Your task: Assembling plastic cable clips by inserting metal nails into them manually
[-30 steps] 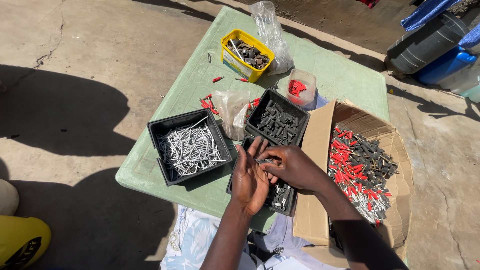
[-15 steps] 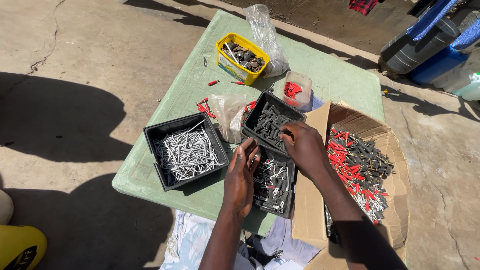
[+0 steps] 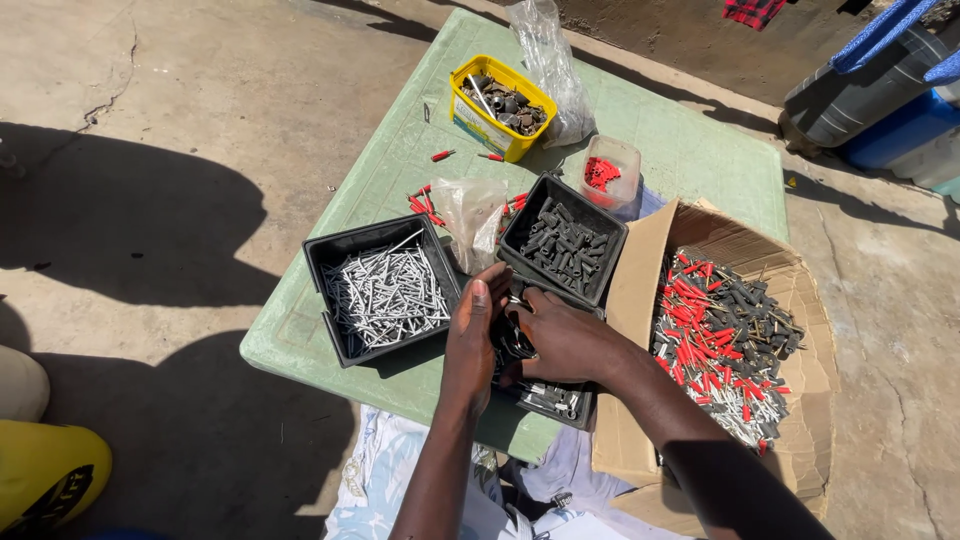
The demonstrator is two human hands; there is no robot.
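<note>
Both hands are down in a black tray (image 3: 560,402) of mixed metal hardware at the near edge of a green plastic table (image 3: 690,150). My left hand (image 3: 474,335) stands on edge with its palm turned right, fingers straight. My right hand (image 3: 562,340) is cupped over the tray's contents, fingers curled among the pieces; what it holds is hidden. Just beyond them sits a black tray of dark grey wall plugs (image 3: 563,240). To the left is a black tray of silver nails (image 3: 382,290).
A cardboard box (image 3: 630,270) of red and dark plugs and nails stands at right. A yellow tub (image 3: 500,105), clear plastic bags (image 3: 470,215), a small clear container (image 3: 612,172) of red plugs and loose red plugs (image 3: 425,200) lie on the table. Barrels (image 3: 860,95) stand far right.
The view has shifted slightly. My right hand has dropped from the grey-plug tray into the near tray beside my left hand, which stays on edge.
</note>
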